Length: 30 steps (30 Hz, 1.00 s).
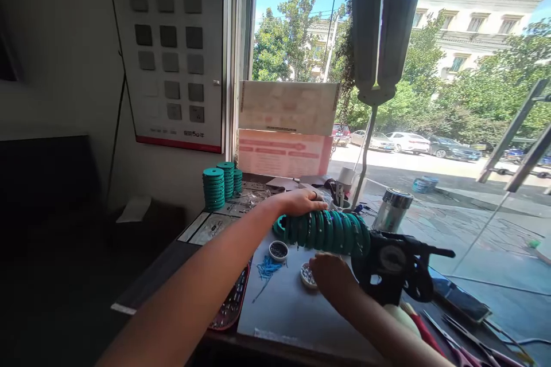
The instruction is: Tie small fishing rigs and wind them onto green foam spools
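A row of teal ribbed spools (327, 231) lies sideways on a dark fixture with a round dial (391, 258). My left hand (305, 202), a ring on one finger, rests across the far upper side of this row with its fingers stretched out. On the near side, my right hand (330, 272) is at a small white dish (307, 276) of pale little pieces. Its fingers are bent together at the dish's rim; what they pinch, if anything, is hidden. Beside it stand another dish (278, 251) with dark small pieces and a bundle of blue strips (268, 267).
Stacked teal spools (213, 188) stand at the back left. A red-rimmed tray (235, 304) of small shiny parts sits under my left forearm. A metal cup (392, 210), a phone (461, 299) and scissors (451, 335) lie to the right, by the window. A lamp's stem (365, 155) rises behind.
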{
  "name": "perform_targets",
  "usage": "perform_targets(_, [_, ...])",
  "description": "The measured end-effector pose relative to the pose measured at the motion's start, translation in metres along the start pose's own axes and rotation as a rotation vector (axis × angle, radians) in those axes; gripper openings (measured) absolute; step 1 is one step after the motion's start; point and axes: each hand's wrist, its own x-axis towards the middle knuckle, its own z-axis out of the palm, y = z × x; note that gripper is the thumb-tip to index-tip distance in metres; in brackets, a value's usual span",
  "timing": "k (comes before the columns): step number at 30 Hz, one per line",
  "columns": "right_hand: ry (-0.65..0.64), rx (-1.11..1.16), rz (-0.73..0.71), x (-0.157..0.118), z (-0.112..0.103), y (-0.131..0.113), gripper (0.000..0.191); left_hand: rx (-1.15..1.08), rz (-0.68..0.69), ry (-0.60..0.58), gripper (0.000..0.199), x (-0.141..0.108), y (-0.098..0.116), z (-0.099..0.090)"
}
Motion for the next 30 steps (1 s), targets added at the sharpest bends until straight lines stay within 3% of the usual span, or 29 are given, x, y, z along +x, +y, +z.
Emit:
perform_targets(3, [0.054,0.068,-0.071,-0.027,-0.033,-0.002,0.023,-0.009,-0.021,-0.017,0.039,0.000,0.001,-0.001])
perform_targets(5, [0.241,0.233,-0.185,-0.041,-0.065,0.002,0.022,-0.017,-0.030,-0.028,0.038,0.000,0.002,-0.002])
perform_targets(7, [0.401,0.303,-0.184,-0.044,-0.098,0.008,0.019,-0.027,-0.032,-0.034,0.034,0.002,0.001,-0.002])
perform_targets(9, [0.404,0.205,-0.173,-0.036,-0.125,0.014,0.022,-0.038,-0.032,-0.038,0.030,0.004,-0.002,-0.001])
perform_targets(11, [0.317,0.055,-0.184,-0.023,-0.140,0.018,0.022,-0.053,-0.028,-0.047,0.026,0.007,-0.004,0.001])
perform_targets(15, [0.250,0.007,-0.170,-0.005,-0.139,0.018,0.021,-0.074,-0.013,-0.060,0.022,0.011,-0.008,0.004])
perform_targets(20, [0.349,0.447,-0.198,-0.001,-0.120,0.031,0.017,-0.045,-0.017,-0.063,0.022,0.008,-0.007,0.002])
perform_targets(24, [0.293,0.846,-0.235,-0.002,-0.110,0.043,0.016,-0.011,-0.032,-0.069,0.028,0.002,-0.001,-0.002])
perform_targets(30, [0.325,0.970,-0.244,-0.009,-0.105,0.034,0.017,0.049,-0.052,-0.030,0.039,-0.001,0.001,-0.004])
